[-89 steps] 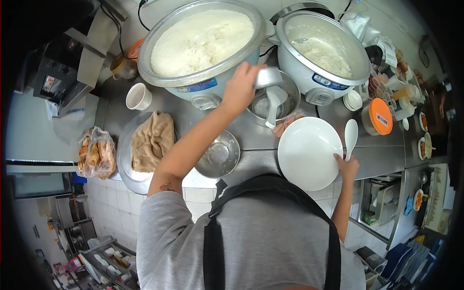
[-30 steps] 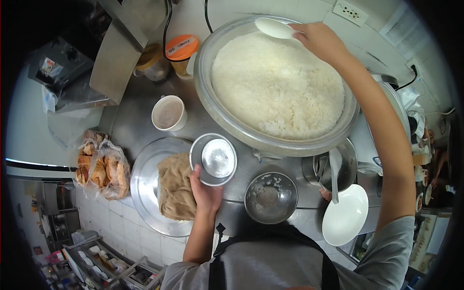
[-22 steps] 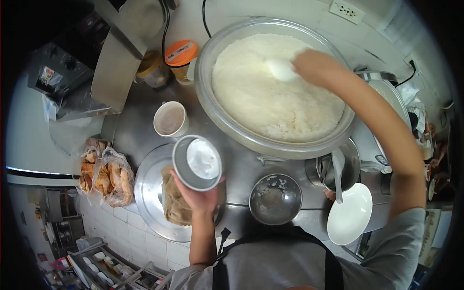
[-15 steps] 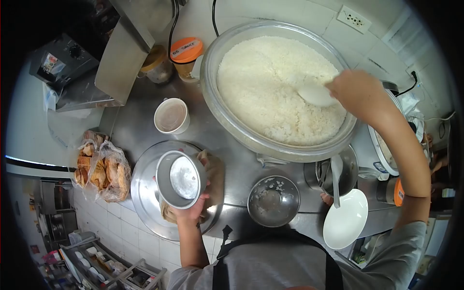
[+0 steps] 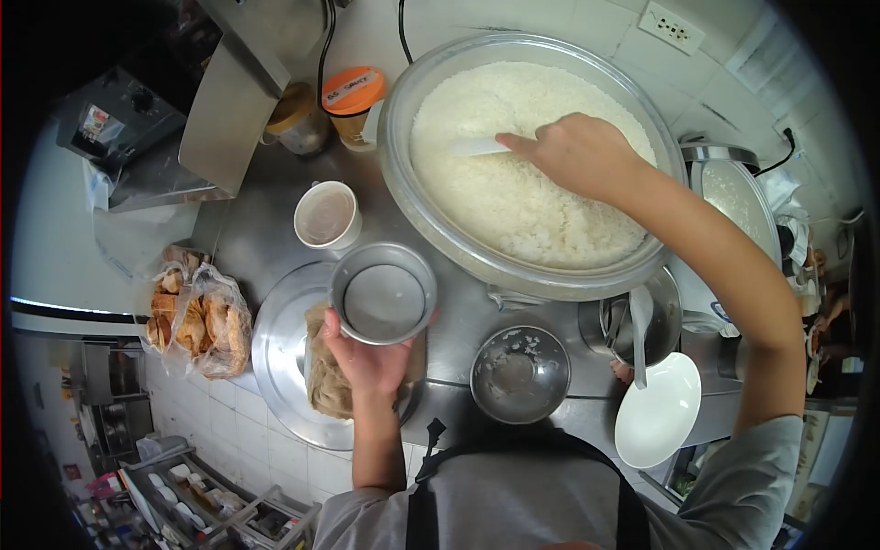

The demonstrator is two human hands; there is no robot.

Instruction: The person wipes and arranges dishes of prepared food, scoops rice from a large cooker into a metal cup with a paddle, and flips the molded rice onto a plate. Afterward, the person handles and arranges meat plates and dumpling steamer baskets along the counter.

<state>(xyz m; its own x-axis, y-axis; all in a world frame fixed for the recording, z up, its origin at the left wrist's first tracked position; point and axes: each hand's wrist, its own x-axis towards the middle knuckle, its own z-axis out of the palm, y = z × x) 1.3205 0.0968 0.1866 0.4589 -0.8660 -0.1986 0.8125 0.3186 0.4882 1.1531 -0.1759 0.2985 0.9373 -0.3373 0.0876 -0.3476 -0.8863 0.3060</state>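
My left hand (image 5: 374, 363) holds a round metal mould (image 5: 383, 295) from below, its open side facing up; no rice shows in it. It is over the edge of a brown cloth (image 5: 328, 380) on a round metal tray (image 5: 280, 367). My right hand (image 5: 579, 156) grips a white rice paddle (image 5: 481, 147), its blade at the surface of the rice (image 5: 541, 215) in a large cooker (image 5: 440, 234). Between the cooker and my body stands a metal bowl (image 5: 520, 374) with rice grains stuck inside. An oval white plate (image 5: 657, 412) lies to its right.
A white cup (image 5: 327, 215) stands left of the cooker, near an orange-lidded tub (image 5: 354, 92). Bagged bread-like pieces (image 5: 206, 325) lie at the left. A metal pot (image 5: 662, 312) with a white-handled utensil (image 5: 640, 335) stands at the right, below a second cooker (image 5: 738, 206).
The paddle has come into my right hand and moved left across the rice since half a second ago. My left hand has shifted the mould slightly right and up. The plate now lies on the counter.
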